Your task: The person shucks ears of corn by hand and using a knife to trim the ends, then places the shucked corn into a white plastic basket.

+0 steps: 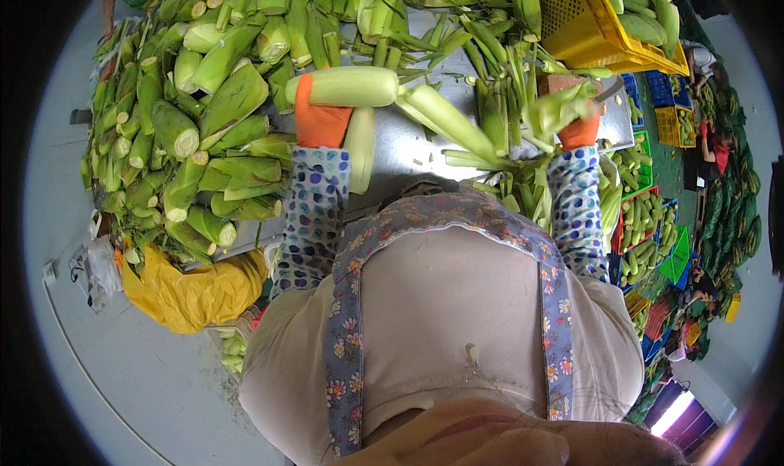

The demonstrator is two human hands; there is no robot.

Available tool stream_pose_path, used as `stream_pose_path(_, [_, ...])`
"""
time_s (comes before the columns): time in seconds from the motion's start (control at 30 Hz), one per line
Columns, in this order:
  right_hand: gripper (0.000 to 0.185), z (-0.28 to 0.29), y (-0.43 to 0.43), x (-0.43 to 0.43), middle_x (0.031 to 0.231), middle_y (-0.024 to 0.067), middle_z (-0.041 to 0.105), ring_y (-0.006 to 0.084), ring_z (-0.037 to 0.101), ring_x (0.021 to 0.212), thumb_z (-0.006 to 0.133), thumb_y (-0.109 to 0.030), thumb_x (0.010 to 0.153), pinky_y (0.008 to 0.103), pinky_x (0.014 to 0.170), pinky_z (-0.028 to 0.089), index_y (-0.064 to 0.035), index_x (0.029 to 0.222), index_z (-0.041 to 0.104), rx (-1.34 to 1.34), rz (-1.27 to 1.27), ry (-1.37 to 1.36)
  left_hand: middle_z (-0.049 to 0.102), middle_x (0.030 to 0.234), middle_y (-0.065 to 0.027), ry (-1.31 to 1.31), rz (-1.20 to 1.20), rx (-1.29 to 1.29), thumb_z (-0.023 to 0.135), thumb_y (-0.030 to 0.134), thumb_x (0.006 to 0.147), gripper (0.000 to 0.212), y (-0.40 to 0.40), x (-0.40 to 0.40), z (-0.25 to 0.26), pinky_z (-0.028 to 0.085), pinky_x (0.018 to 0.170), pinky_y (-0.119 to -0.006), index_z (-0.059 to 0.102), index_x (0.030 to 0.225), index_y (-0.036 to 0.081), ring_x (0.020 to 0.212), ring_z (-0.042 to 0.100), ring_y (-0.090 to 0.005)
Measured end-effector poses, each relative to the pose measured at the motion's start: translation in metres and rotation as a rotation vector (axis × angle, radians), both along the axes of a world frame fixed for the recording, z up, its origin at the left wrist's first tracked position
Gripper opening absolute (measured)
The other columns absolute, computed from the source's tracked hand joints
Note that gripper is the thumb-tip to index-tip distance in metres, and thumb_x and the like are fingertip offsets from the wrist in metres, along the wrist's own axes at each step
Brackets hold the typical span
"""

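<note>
My left hand (321, 126), in an orange glove, grips a peeled pale-green corn ear (352, 87) that lies sideways over the metal table (404, 141). A second peeled ear (450, 123) touches its right end and slants down to the right. Another peeled ear (361, 153) sits beside my left wrist. My right hand (579, 132), also gloved in orange, is closed on loose corn husk leaves (560, 109), blurred by motion. A metal blade (607, 91) juts out past that hand; its handle is hidden. Behind the leaves a brown block (560, 84) partly shows.
Unpeeled corn ears (184, 123) heap up on the left and far side. Cut husk strips (493, 110) lie near my right hand. A yellow crate (582, 28) of corn stands at far right. Further right are filled crates (637, 218) and other people (713, 153). A yellow sack (193, 291) hangs lower left.
</note>
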State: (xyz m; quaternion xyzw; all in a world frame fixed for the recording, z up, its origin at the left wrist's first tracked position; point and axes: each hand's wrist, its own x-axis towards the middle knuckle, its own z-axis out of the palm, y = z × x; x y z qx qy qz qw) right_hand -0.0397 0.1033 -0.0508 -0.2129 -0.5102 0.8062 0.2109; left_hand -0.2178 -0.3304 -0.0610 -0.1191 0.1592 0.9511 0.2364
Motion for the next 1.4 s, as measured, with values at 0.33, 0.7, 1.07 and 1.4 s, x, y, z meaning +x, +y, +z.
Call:
stream_pose_path(0.33, [0.071,0.03,-0.151,-0.044,0.135,0.0085,0.054,0.017,0.049,0.123,0.077,-0.018,0.079,0.0294,0.103,0.04,-0.0043,0.14,0.045,0.469,0.618,-0.137,0.055,0.123,-0.0145,0.015,-0.136,-0.116,0.057,0.019,0.094,0.044,0.058,0.032,0.015,0.039,0.103,-0.042,0.048,0.131,-0.001,0.117,0.051,-0.0249])
stream_pose_path(0.7, [0.072,0.04,-0.196,-0.057,0.099,0.0092,0.066,0.0171,0.062,0.09,0.085,-0.033,0.069,0.0302,0.079,0.05,-0.0007,0.127,0.054,0.503,0.923,-0.316,0.055,0.126,-0.0155,0.036,-0.235,-0.241,0.059,0.024,0.095,0.047,0.007,0.025,0.022,0.043,0.102,-0.043,0.046,0.129,-0.005,0.116,0.054,-0.0258])
stream_pose_path(1.07, [0.058,0.095,-0.131,-0.041,0.127,0.0063,0.061,0.0124,0.055,0.086,0.076,-0.02,0.08,0.0256,0.079,0.047,-0.005,0.132,0.054,0.47,1.127,-0.135,0.066,0.103,-0.0109,0.149,-0.157,-0.804,0.06,0.044,0.09,0.05,-0.075,-0.023,0.011,0.051,0.081,-0.035,0.061,0.114,0.0,0.092,0.064,-0.0183])
stream_pose_path(1.4, [0.049,0.031,-0.115,-0.088,0.124,0.0142,0.06,0.0288,0.064,0.099,0.074,-0.033,0.078,0.0358,0.082,0.051,-0.0058,0.117,0.062,1.249,0.617,-0.376,0.054,0.129,-0.0251,0.808,-0.61,-2.1,0.07,0.05,0.079,0.079,-0.043,0.007,-0.033,0.044,0.098,-0.04,0.046,0.134,-0.001,0.118,0.054,-0.0359])
